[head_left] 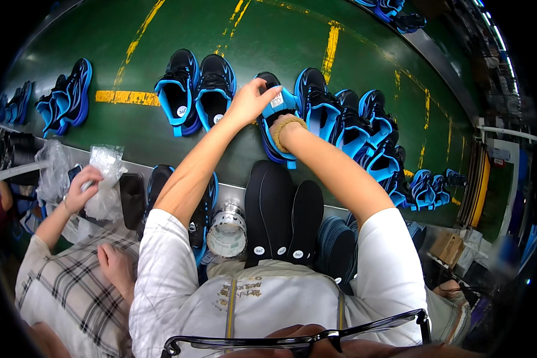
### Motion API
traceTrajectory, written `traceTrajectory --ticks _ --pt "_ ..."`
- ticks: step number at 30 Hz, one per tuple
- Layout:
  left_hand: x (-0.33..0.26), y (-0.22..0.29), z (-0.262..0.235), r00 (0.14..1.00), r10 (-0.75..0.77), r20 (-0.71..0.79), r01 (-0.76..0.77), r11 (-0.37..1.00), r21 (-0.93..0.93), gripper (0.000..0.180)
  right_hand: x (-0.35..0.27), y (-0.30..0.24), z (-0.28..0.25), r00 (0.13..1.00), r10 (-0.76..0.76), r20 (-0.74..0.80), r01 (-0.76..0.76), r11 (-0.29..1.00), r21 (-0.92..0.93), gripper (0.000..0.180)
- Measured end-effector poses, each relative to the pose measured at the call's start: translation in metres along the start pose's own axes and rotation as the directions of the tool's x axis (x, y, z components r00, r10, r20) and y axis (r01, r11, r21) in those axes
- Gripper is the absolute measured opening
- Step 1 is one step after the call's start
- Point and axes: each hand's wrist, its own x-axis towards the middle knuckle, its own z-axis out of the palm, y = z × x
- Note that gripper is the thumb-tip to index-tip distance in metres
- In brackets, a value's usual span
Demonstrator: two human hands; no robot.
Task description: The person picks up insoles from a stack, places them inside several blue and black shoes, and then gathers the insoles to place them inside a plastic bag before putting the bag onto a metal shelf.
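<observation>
- Head view, shoe: a black-and-blue shoe (269, 142) lies on the green work surface (286, 36), ahead of the torso; long axis runs away from the body, toe far, heel near.
- Left hand (250, 101): at the tongue (275, 102), nearer the toe, entering from the left; whether finger and thumb are clamped on it cannot be told.
- Right hand (277, 125): in the shoe's opening, nearer the heel; fingers hidden, grip cannot be told.
- Adjacent: another shoe (312, 89) just right.

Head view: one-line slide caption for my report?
Left hand at the tongue, right hand inside a blue-trimmed shoe at a green worktop.
</observation>
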Motion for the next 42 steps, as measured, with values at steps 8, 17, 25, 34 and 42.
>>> traceTrajectory --ticks 8,17,25,34,42 --pt "-0.001 -0.012 0.014 0.795 0.607 0.017 -0.516 0.661 0.545 0.030 -0.052 0.008 0.007 0.975 -0.221 -0.014 0.217 0.938 0.270 0.066" --pt "-0.027 -0.001 0.006 0.810 0.539 0.233 -0.546 0.547 0.635 0.023 -0.073 -0.041 0.107 0.216 0.327 -0.920 0.456 0.800 0.391 0.018" --pt "-0.033 -0.011 -0.002 0.735 0.529 0.425 -0.467 -0.060 0.882 0.014 -0.064 -0.053 0.100 0.090 0.389 -0.917 0.494 0.782 0.380 0.013" --pt "0.008 0.030 -0.053 0.817 0.516 0.256 -0.498 0.411 0.764 0.006 -0.172 0.007 0.143 0.138 0.628 -0.766 0.456 0.646 0.612 0.032" --pt "-0.045 0.068 -0.007 0.980 0.130 0.152 -0.043 0.878 -0.478 0.013 -0.187 0.060 0.241 0.576 0.818 0.000 -0.349 0.246 0.904 0.085"
